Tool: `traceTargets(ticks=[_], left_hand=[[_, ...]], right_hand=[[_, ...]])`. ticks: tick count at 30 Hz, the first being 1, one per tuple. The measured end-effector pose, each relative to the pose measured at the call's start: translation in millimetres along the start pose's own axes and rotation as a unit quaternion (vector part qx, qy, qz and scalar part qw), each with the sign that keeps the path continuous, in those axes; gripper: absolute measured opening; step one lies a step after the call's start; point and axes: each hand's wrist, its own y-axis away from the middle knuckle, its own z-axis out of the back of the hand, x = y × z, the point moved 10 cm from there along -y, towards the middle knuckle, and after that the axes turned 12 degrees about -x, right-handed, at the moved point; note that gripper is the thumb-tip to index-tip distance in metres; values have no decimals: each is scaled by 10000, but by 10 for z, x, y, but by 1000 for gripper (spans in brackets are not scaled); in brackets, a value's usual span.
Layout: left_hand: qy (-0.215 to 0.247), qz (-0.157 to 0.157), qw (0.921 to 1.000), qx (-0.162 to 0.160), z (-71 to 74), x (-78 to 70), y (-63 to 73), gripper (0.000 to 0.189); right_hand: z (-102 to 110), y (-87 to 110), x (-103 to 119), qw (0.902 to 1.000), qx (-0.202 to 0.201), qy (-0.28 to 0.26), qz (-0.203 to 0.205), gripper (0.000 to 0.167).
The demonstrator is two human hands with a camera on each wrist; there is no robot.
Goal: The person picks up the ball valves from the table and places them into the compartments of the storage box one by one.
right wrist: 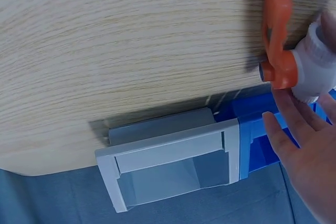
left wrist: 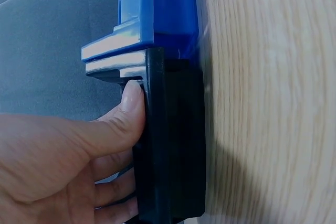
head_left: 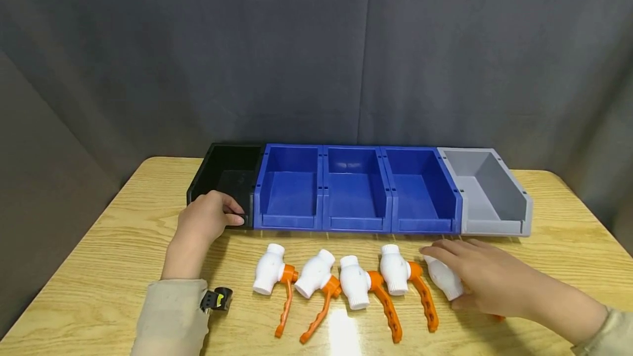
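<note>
My left hand pinches the front lip of the black bin at the left end of the row. In the left wrist view its thumb presses one face of the lip and the other fingers lie behind it. On the right, my right hand grips a white ball valve, thumb on the near end, fingers over the far end. The right wrist view shows this valve's orange handle sticking out from the grip; the head view mostly hides it under the hand.
Several more white ball valves with orange handles lie in a line on the wooden table. Behind them, three blue bins stand side by side, with a grey bin at the right end. A dark curtain hangs behind.
</note>
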Motion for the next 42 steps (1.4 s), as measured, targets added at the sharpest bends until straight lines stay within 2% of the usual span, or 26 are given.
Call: traceTargets(ticks=[6, 16, 19, 26, 30, 36, 42], left_hand=[[12, 15, 10000, 12, -8, -5, -1, 15], [49, 160, 9999, 42, -12, 39, -4, 15], [60, 163, 9998, 43, -13, 39, -4, 16], [21, 99, 9999, 75, -20, 32, 4, 16], [12, 52, 9999, 85, -26, 26, 1, 15], [6, 83, 9999, 64, -23, 30, 3, 15], [12, 71, 10000, 44, -19, 20, 7, 14]], right_hand=[[21, 2, 46, 9995, -168, 204, 185, 83], [9, 17, 89, 9989, -30, 394, 263, 82], [21, 28, 85, 9987, 57, 446, 223, 82], [52, 124, -41, 9972, 431, 579, -205, 86], [117, 208, -98, 9960, 449, 748, -211, 88], [240, 251, -181, 9958, 311, 795, -337, 91], [395, 249, -228, 9954, -19, 913, -292, 87]])
